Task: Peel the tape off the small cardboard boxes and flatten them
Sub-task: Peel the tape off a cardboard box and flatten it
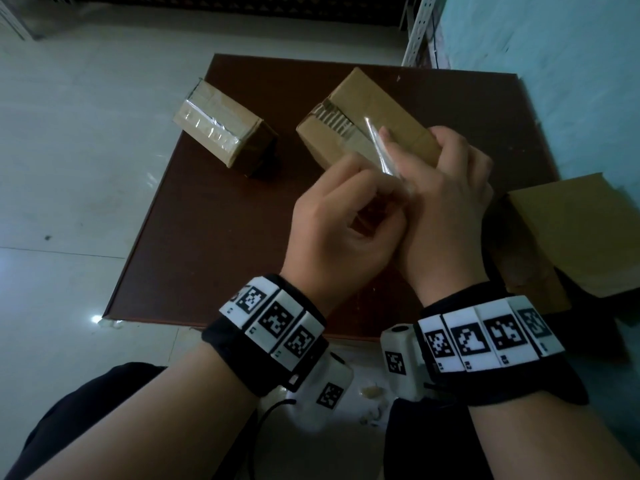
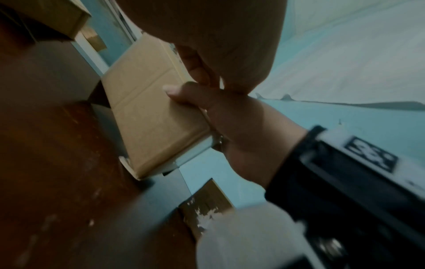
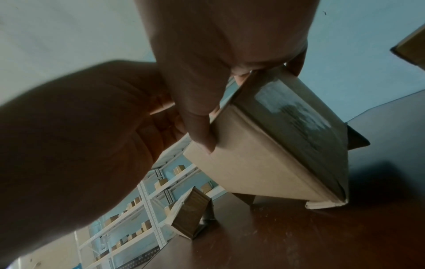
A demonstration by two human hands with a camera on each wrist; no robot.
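Observation:
A tan cardboard box [image 1: 367,109] lies tilted in the middle of the brown table [image 1: 214,237]. My right hand [image 1: 443,157] grips its near end, thumb on the top face; the left wrist view shows that thumb on the box [image 2: 149,112]. My left hand [image 1: 367,202] pinches a strip of clear tape [image 1: 379,147] that runs up from the box's torn seam between the two hands. A second box [image 1: 220,128], with shiny tape along its top, lies at the table's left. In the right wrist view the held box [image 3: 264,160] is raised at one end, with tape on its end face.
A flat-looking piece of cardboard [image 1: 575,230] lies over the table's right edge beside the blue wall [image 1: 554,46]. A white metal rack upright [image 1: 420,29] stands at the back right. Pale tiled floor [image 1: 69,168] surrounds the table. Shelves with small boxes [image 3: 138,209] show in the right wrist view.

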